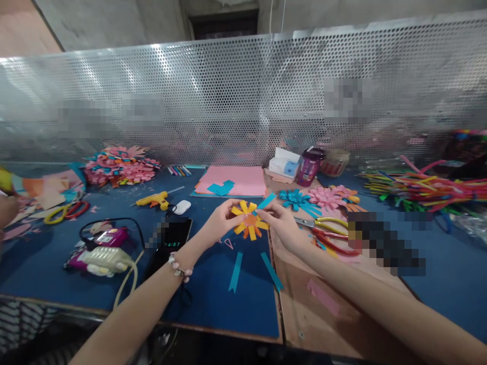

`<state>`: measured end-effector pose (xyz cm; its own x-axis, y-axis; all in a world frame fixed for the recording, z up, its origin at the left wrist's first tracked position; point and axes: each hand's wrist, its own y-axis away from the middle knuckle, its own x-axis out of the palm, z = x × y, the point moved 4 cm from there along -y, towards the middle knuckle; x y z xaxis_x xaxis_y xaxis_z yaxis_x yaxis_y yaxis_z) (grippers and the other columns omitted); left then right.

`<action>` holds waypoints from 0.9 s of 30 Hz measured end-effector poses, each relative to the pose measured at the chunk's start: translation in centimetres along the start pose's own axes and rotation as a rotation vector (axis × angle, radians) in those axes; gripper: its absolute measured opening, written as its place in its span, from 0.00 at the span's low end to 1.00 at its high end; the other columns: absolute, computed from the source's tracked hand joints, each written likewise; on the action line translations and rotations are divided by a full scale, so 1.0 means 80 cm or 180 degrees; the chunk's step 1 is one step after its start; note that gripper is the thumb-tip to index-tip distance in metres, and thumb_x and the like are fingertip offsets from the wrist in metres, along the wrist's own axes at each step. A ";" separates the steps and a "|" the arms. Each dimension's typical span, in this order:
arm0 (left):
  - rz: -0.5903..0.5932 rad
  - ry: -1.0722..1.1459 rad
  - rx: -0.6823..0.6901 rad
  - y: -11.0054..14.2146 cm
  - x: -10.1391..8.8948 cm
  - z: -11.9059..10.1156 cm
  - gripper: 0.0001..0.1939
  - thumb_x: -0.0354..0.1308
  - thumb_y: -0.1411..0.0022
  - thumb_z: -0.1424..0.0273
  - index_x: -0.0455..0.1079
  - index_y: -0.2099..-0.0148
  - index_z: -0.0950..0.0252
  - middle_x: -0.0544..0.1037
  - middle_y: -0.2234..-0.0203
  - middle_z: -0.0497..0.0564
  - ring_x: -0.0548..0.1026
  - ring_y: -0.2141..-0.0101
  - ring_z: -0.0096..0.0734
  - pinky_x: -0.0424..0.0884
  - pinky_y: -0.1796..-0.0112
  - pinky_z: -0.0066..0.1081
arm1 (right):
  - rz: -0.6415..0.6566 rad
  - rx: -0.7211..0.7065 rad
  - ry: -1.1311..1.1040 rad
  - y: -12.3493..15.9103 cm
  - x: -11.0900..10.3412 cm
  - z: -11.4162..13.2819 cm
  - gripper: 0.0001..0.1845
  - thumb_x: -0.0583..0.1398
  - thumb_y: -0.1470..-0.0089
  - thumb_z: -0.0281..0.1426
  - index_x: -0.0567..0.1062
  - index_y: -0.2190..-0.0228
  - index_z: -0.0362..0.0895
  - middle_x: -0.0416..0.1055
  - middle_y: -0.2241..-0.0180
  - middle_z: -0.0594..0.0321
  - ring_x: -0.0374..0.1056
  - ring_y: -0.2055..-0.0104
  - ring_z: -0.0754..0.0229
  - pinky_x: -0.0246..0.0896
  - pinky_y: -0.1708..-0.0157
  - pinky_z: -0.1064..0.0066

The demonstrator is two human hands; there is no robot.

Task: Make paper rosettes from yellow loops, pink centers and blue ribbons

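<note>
My left hand [224, 219] pinches the left side of a paper flower [250, 220] with yellow-orange petals and an orange middle, held just above the table. In my right hand [279, 220], closed at the flower's upper right, is a blue paper strip [267, 201] whose inner end meets the petals. Whether the strip is stuck to the flower I cannot tell. Below the flower lie two more blue strips, one with a notched end [235, 274] and another [272, 271] to its right. Small pink paper outlines [228, 244] lie beside my left hand.
Red-and-yellow scissors [335, 235] lie right of my right hand. A yellow glue gun [154, 199], a white earbud case [182, 207] and a phone [175, 238] are at left. Pink sheets [232, 177] and finished flowers [292, 198] lie behind. Another person's hand [7, 209] shows far left.
</note>
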<state>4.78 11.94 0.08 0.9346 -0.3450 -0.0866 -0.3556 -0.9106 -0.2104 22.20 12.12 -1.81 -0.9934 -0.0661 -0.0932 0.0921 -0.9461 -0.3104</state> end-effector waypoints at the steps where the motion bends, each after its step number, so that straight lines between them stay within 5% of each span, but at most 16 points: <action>1: -0.0004 -0.0015 0.0013 0.000 0.000 0.000 0.22 0.62 0.45 0.69 0.64 0.49 0.69 0.74 0.56 0.57 0.75 0.59 0.36 0.71 0.58 0.34 | 0.0004 -0.0002 -0.0004 -0.001 -0.001 -0.002 0.17 0.63 0.52 0.45 0.72 0.72 0.43 0.70 0.71 0.63 0.65 0.68 0.60 0.58 0.67 0.69; 12: 0.0060 -0.0203 0.0083 -0.001 -0.001 0.004 0.22 0.61 0.44 0.68 0.64 0.48 0.68 0.74 0.56 0.57 0.75 0.61 0.34 0.72 0.60 0.33 | 0.0549 0.0478 -0.0290 -0.003 0.005 -0.011 0.17 0.65 0.55 0.45 0.76 0.69 0.44 0.72 0.71 0.63 0.67 0.66 0.58 0.61 0.61 0.64; 27: 0.0114 -0.0309 0.0121 -0.002 -0.001 0.002 0.21 0.60 0.43 0.68 0.64 0.48 0.67 0.73 0.54 0.58 0.75 0.58 0.35 0.72 0.57 0.34 | 0.0626 0.0794 -0.0879 -0.003 0.006 -0.010 0.19 0.68 0.59 0.42 0.79 0.67 0.43 0.76 0.65 0.59 0.71 0.61 0.55 0.61 0.54 0.62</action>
<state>4.80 12.17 -0.02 0.9169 -0.3519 -0.1882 -0.3906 -0.8881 -0.2421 21.76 12.56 -2.55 -0.9425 -0.3036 0.1396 0.2964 -0.9525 -0.0704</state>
